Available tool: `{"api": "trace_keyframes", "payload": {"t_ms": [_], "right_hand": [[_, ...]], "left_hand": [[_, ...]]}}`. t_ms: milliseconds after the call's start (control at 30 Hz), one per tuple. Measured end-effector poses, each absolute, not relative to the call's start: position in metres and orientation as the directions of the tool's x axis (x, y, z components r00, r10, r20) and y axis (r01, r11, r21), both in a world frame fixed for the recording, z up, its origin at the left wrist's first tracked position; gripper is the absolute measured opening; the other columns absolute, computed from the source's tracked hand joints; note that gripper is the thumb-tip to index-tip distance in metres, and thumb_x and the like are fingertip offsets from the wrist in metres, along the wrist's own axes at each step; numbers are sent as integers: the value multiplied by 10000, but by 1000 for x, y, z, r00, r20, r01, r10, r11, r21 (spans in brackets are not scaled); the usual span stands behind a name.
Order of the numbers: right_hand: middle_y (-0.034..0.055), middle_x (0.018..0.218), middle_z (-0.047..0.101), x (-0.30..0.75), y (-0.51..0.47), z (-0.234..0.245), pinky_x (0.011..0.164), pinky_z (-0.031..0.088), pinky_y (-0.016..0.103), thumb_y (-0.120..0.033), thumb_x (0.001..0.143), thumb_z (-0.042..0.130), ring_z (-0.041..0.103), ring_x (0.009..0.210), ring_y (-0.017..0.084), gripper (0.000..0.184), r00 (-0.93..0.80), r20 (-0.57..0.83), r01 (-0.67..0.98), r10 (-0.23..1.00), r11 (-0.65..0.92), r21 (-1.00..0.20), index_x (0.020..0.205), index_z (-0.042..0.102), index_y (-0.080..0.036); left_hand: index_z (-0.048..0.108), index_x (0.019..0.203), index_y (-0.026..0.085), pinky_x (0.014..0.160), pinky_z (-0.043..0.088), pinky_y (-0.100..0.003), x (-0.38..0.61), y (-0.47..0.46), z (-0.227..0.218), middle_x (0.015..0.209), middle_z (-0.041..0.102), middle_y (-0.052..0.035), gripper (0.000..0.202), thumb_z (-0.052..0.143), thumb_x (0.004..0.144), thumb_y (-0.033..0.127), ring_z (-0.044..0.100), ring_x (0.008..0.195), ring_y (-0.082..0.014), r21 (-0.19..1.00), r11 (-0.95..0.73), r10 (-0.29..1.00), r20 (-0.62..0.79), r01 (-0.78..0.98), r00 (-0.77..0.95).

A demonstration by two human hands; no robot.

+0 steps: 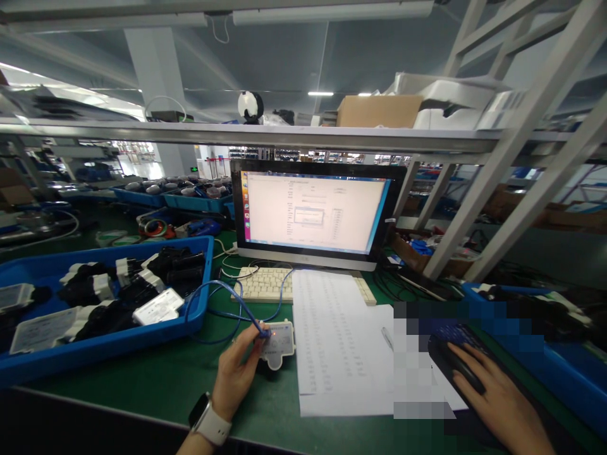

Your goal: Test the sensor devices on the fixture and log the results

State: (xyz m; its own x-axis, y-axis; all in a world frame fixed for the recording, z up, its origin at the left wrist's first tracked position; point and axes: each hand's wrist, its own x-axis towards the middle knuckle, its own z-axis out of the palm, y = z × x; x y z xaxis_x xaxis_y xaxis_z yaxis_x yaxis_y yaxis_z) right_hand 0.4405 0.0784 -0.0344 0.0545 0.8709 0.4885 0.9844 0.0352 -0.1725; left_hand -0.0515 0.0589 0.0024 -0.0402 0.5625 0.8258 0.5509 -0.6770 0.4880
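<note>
Blue tray [123,344]: lower left of the frame; I judge the blue cable [247,311] looping by its rim could snag if tugged.
Left hand [237,373]: I see fingertips pinching the cable's end against the white module [281,341].
Right hand [497,398]: loosely spread over the mouse [446,359].
White module: lower centre.

There are one left hand [237,370], one right hand [502,395], one device [283,340], one blue cable [243,308], one mouse [444,356], one keyboard [260,283] and one monitor [353,215]. Near stand one left bin [118,345] and one right bin [571,376]; far left, partly hidden, perhaps three far bins [196,203].
</note>
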Motion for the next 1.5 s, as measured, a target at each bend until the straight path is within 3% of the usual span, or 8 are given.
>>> {"api": "trace_keyframes", "payload": {"t_ms": [1200, 1500], "right_hand": [[135, 1250, 506, 439, 81, -35, 841, 492, 496, -524, 866, 278, 522, 1093, 347, 579, 51, 500, 987, 865, 34, -160, 1222, 581, -182], [120, 1274, 492, 439, 80, -36, 761, 519, 496, -538, 863, 283, 554, 1035, 353, 570, 77, 484, 986, 872, 5, -166, 1234, 574, -216]], "left_hand": [[578, 1139, 229, 846, 544, -269, -52, 60, 2, 1064, 682, -47, 309, 545, 847, 132, 652, 978, -185, 467, -671, 549, 835, 576, -37], [588, 1124, 218, 833, 552, -275, -52, 59, 5, 1051, 687, -56, 294, 544, 846, 131, 652, 980, -197, 467, -671, 549, 835, 576, -38]]}}
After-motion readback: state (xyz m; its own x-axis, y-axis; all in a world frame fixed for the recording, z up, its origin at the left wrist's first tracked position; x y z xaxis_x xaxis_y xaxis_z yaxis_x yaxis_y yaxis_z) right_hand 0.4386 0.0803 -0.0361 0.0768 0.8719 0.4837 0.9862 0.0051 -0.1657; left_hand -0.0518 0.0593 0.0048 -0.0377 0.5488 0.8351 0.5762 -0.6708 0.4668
